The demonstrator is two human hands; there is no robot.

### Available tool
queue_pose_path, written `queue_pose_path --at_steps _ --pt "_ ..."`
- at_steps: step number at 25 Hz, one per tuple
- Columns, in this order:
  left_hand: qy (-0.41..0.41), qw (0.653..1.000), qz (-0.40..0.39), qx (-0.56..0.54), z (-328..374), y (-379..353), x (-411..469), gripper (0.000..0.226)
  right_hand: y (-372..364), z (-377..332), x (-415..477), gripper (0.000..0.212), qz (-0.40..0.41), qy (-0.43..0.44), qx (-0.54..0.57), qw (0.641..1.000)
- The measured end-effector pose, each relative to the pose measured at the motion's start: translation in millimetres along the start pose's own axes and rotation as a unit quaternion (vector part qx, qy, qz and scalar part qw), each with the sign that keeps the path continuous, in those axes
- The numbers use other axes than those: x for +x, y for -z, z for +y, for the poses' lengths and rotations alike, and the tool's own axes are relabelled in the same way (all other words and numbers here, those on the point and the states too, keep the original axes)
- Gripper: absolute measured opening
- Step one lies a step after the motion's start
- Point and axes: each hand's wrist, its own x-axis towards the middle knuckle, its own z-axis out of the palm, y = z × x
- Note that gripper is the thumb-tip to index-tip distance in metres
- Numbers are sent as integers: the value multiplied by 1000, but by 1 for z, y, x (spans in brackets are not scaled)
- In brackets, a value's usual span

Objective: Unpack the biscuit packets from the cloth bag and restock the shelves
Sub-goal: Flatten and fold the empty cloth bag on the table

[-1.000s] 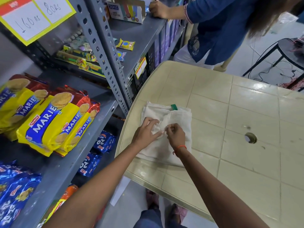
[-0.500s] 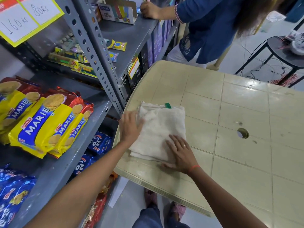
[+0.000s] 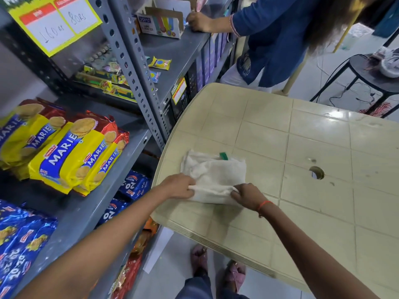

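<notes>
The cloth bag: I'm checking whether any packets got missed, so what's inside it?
The cloth bag lies flat and folded on the table, both hands pinching its near edge. No bulge shows, but the fabric hides its inside.

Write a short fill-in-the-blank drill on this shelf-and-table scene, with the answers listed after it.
1. Both hands pinch the near edge of the folded ____ bag.
2. The bag lies on the beige ____.
3. The yellow packets on the shelf read ____.
4. The right wrist wears a ____ band.

Answers: cloth; table; MARIE; red
</notes>
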Motion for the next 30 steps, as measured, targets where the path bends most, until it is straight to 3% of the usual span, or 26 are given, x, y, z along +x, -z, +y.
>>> queue_pose_path --at_steps 2,4,8,10,13,14,16,17,18,20,22,24,26,30 --pt "7 995 -48 -87 6 26 0 23 26 2 -6 32 -82 -47 106 990" --pt "6 992 -63 -105 12 50 7 27 45 6 -6 34 -75 -78 169 980" --pt "72 994 24 -78 -1 66 37 21 48 6 26 27 116 -103 193 969" --pt "130 988 29 -80 -16 54 62 29 34 6 55 29 168 -133 181 960" --pt "192 977 23 -94 -14 31 69 30 23 -2 65 41 248 -135 68 957" --pt "203 971 80 -94 -6 28 66 30 23 -6 66 46 309 -106 -7 945" --pt "173 941 290 -29 12 15 61 33 20 -17 63 50 361 0 -117 925" --pt "121 926 357 10 22 2 55 38 8 -21 63 51 333 56 -154 929" --pt "49 927 368 46 28 -15 50 45 -6 -21 62 54 292 102 -175 935" --pt "-60 953 279 104 30 -47 37 73 -28 -7 57 65 210 142 -198 947" --pt "-75 964 194 164 10 -62 41 92 -38 15 55 82 152 168 -239 944" --pt "-71 963 176 192 -4 -65 46 72 -39 28 56 89 117 180 -269 939" --pt "-68 959 180 208 -12 -58 51 54 -37 32 62 75 112 143 -265 947" --pt "-78 955 208 197 -30 -42 43 61 -34 26 70 67 125 97 -247 956"
